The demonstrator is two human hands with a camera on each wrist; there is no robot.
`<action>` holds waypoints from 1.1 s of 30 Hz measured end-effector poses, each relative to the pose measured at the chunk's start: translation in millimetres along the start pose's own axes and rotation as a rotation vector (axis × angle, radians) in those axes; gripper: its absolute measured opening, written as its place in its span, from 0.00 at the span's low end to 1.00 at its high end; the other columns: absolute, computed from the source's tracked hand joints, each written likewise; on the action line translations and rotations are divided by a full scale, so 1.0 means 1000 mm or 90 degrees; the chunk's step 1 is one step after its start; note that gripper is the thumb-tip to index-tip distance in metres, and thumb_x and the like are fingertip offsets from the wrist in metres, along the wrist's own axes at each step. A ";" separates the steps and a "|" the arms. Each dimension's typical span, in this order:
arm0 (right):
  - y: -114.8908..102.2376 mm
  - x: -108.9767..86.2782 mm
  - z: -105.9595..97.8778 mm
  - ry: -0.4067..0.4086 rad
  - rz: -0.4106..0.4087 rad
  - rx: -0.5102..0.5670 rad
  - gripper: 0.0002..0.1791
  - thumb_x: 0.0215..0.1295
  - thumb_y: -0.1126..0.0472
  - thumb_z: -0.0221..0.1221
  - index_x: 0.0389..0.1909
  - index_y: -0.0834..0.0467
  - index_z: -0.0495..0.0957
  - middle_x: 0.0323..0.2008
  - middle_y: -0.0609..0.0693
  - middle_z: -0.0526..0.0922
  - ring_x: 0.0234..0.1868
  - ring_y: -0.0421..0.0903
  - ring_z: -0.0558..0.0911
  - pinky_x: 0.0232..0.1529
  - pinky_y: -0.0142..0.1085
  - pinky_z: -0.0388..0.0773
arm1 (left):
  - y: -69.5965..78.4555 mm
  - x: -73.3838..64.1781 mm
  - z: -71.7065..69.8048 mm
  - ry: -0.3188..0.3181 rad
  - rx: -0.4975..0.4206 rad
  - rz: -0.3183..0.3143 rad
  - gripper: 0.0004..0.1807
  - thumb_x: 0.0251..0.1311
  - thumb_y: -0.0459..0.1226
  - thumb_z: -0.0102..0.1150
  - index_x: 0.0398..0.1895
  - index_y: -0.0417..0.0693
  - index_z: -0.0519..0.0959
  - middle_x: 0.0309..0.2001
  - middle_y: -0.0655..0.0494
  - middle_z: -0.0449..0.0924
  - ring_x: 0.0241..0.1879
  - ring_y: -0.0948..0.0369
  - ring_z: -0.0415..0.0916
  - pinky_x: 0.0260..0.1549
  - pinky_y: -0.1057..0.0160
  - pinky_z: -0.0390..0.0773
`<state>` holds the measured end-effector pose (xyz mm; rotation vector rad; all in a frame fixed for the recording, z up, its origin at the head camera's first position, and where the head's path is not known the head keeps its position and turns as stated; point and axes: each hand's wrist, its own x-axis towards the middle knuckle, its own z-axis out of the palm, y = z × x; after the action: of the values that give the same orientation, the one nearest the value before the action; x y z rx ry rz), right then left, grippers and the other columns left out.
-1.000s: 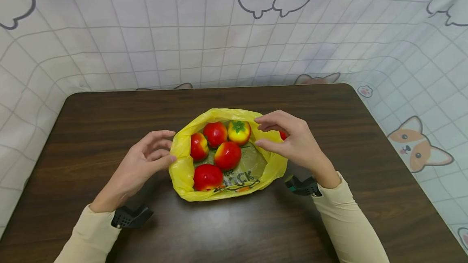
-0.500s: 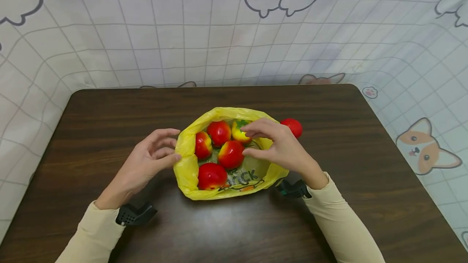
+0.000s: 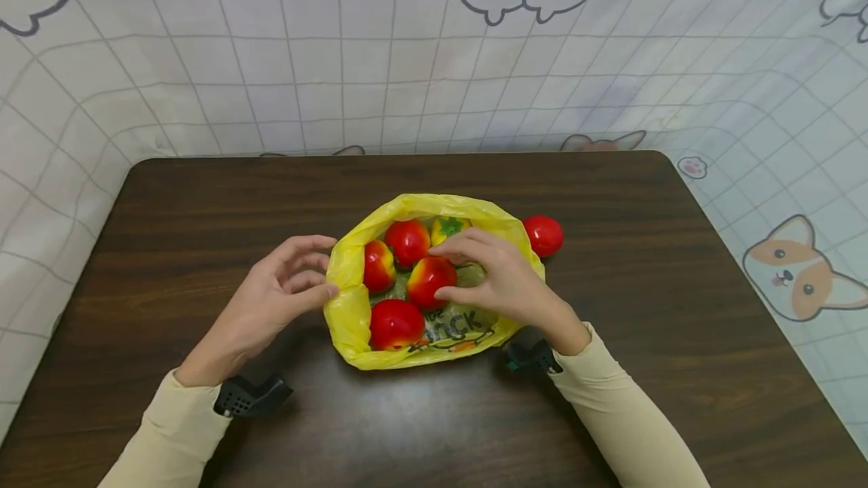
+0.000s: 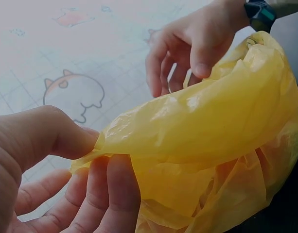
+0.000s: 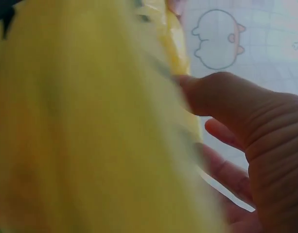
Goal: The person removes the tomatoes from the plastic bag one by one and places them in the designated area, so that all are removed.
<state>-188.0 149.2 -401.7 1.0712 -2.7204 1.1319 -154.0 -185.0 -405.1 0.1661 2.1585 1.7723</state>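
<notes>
A yellow plastic bag [image 3: 347, 315] stands with its mouth spread wide on the table. Inside lie several glossy, round red fruits, some with yellow patches; one yellow fruit [image 3: 447, 227] has a green star-shaped top. My left hand [image 3: 281, 288] pinches the bag's left rim between thumb and fingers, as the left wrist view shows closely. Over the bag's mouth is my right hand [image 3: 498, 277], fingers and thumb bent and spread apart, tips right at the middle red-and-yellow fruit [image 3: 429, 282]. In the right wrist view, the bag's yellow side [image 5: 90, 121] covers the fruits.
One more red fruit [image 3: 543, 236] lies on the dark wooden table [image 3: 224, 202], just outside the bag's right side. Behind the table hangs a white gridded cloth [image 3: 305, 59] with dog drawings. A black device [image 3: 251, 396] is strapped to each wrist.
My right hand has moved left from the bag's right rim to over the middle fruit, uncovering the red fruit outside. My left hand keeps its pinch on the rim.
</notes>
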 end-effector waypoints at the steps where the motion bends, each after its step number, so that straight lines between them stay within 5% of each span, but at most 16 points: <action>1: 0.001 0.000 0.002 0.000 0.004 -0.007 0.28 0.55 0.57 0.78 0.57 0.55 0.83 0.51 0.50 0.86 0.48 0.47 0.84 0.52 0.46 0.86 | 0.000 0.000 0.000 0.000 0.000 0.001 0.33 0.65 0.36 0.69 0.71 0.52 0.66 0.57 0.48 0.74 0.48 0.64 0.85 0.49 0.68 0.86; 23: 0.008 0.002 0.012 -0.005 0.046 -0.024 0.29 0.51 0.57 0.80 0.56 0.53 0.84 0.50 0.49 0.86 0.48 0.47 0.83 0.51 0.46 0.86 | 0.000 0.001 -0.001 0.007 0.027 0.007 0.34 0.65 0.39 0.70 0.71 0.52 0.66 0.56 0.47 0.75 0.47 0.65 0.85 0.48 0.70 0.85; 33: 0.016 0.001 0.015 -0.010 0.073 0.033 0.29 0.50 0.57 0.80 0.55 0.54 0.84 0.50 0.48 0.86 0.49 0.44 0.85 0.54 0.44 0.86 | -0.001 -0.001 -0.001 0.009 0.033 0.002 0.35 0.65 0.39 0.70 0.72 0.52 0.66 0.57 0.45 0.75 0.47 0.65 0.85 0.48 0.70 0.85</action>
<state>-194.7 146.9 -422.8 0.9432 -2.8118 1.2217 -153.5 -186.2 -406.0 0.1697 2.2158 1.7259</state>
